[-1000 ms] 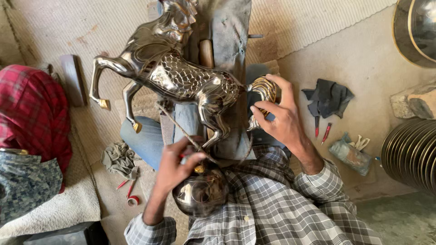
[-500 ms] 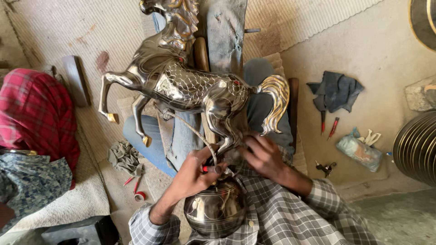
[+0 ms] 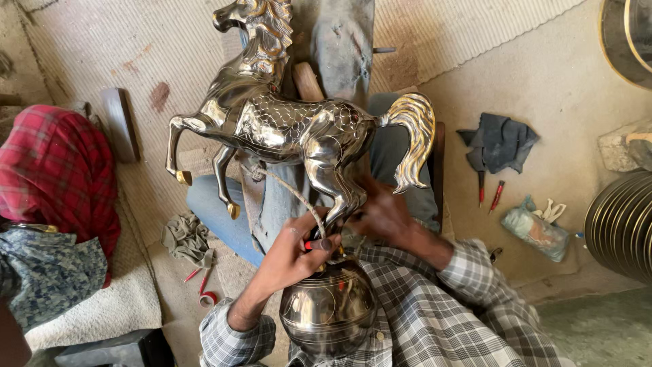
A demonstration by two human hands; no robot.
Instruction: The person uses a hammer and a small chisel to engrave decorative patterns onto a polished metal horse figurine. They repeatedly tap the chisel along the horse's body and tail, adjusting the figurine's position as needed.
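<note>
From my feed, the metal horse [image 3: 285, 129] now sits higher and fuller in the frame than a second ago: its head reaches the top centre and its gilded tail [image 3: 411, 136] shows whole at centre right, where before a hand covered it. The right hand [image 3: 384, 214] has left the tail and come down to the hind legs near the lower centre, meeting the left hand [image 3: 292, 255]. I read that as the work shifting from steadying the figure to the joint where the legs meet the round metal pot [image 3: 329, 309] at the bottom centre.

The left hand is closed around a small red-tipped tool [image 3: 309, 245] just above the pot, and a thin rod [image 3: 288, 194] runs up from it toward the horse's belly. The right hand is curled against the hind leg, but whether it grips the leg or only presses on it I cannot tell; its fingers are in shadow.

The hind hooves and the pot's mouth are hidden by both hands. The stacked metal discs [image 3: 621, 228] at the right edge are cut off, as is the red plaid cloth [image 3: 58, 170] at the left.
</note>
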